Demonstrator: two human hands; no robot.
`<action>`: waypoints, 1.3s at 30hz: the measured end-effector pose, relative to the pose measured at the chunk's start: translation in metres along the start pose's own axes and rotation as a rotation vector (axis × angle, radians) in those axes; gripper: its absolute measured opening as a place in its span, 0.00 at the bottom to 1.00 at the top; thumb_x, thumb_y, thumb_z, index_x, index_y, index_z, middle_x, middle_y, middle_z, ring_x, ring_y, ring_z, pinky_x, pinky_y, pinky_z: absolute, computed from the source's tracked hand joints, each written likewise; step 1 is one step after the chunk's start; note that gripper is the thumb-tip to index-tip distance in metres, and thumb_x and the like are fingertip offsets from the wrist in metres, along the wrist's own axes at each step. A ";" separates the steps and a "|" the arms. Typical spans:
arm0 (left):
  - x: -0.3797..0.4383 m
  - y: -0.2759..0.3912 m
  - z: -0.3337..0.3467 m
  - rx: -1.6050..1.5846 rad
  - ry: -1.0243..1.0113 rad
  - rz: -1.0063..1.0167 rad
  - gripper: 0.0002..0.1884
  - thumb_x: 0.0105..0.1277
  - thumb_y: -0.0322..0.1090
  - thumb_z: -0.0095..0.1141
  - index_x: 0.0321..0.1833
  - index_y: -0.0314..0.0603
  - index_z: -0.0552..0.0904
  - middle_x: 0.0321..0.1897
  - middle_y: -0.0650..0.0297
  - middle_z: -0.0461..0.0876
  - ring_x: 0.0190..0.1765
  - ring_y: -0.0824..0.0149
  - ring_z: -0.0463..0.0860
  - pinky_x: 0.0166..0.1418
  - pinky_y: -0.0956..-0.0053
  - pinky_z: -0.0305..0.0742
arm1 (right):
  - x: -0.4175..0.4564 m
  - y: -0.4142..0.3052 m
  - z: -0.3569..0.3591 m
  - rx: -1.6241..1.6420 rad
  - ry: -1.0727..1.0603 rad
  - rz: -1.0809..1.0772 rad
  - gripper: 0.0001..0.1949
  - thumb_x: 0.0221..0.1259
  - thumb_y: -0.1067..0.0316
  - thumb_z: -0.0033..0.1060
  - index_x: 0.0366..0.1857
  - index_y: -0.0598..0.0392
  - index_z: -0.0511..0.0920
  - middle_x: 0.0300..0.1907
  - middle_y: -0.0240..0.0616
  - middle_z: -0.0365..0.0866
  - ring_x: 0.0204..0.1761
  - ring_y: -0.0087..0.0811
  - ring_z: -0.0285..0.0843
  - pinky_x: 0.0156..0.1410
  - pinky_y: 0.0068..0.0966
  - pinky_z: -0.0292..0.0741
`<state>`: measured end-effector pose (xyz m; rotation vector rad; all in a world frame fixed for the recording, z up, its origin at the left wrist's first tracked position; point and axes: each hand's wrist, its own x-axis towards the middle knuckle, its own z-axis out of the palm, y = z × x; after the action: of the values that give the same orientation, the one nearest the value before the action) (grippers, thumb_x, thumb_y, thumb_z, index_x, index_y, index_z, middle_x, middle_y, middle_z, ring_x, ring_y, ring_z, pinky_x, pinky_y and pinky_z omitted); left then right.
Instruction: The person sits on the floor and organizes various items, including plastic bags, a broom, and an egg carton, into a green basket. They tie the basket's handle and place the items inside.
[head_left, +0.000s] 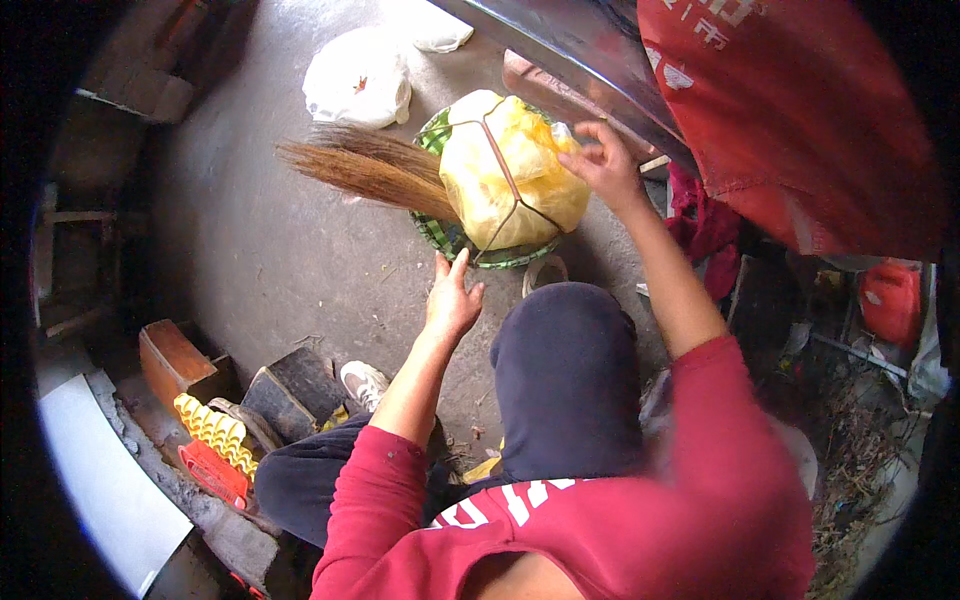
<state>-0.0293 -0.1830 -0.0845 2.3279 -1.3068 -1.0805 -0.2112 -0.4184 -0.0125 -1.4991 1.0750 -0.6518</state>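
Observation:
A basket (429, 228) with green checked sides stands on the floor in front of my knees. It holds a bulging yellow plastic bag (480, 176), and a thin handle (501, 154) with forked ends arches over the bag. At the basket's left, the bristles of a straw broom (367, 171) stick out; its other end is hidden by the bag. My left hand (453, 296) has its fingers apart, their tips at the basket's near rim. My right hand (606, 166) is at the bag's right side, fingers half curled and apart, thumb against or close to the plastic.
A white plastic bag (358, 79) lies beyond the basket. Red fabric (780, 127) hangs at the upper right. On the left are a wooden box (176, 360), a dark box (289, 394) and a yellow egg tray (214, 429). Dry twigs (847, 465) lie at the right.

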 end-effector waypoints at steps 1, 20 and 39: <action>0.000 0.000 0.002 -0.005 0.014 0.005 0.37 0.60 0.38 0.64 0.73 0.53 0.64 0.75 0.36 0.49 0.72 0.40 0.64 0.70 0.58 0.68 | -0.005 0.017 -0.002 -0.011 -0.011 -0.045 0.17 0.57 0.66 0.69 0.50 0.56 0.78 0.44 0.38 0.79 0.50 0.29 0.77 0.57 0.28 0.75; -0.032 -0.033 -0.035 -0.427 -0.089 0.075 0.33 0.65 0.29 0.61 0.73 0.46 0.64 0.70 0.48 0.67 0.72 0.52 0.67 0.71 0.61 0.65 | -0.053 0.082 -0.120 -0.490 0.452 -0.092 0.24 0.48 0.59 0.70 0.52 0.57 0.79 0.50 0.50 0.82 0.53 0.47 0.79 0.59 0.38 0.73; -0.134 -0.042 -0.175 0.186 -0.104 0.165 0.23 0.64 0.37 0.61 0.61 0.37 0.76 0.58 0.45 0.78 0.59 0.47 0.78 0.63 0.60 0.73 | -0.119 -0.016 -0.038 -0.096 -0.389 -0.297 0.13 0.45 0.86 0.49 0.32 0.56 0.80 0.38 0.32 0.83 0.46 0.26 0.78 0.54 0.23 0.72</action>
<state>0.0791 -0.0712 0.0771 2.2663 -1.6714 -1.0808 -0.2908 -0.3308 0.0301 -1.7992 0.5987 -0.4851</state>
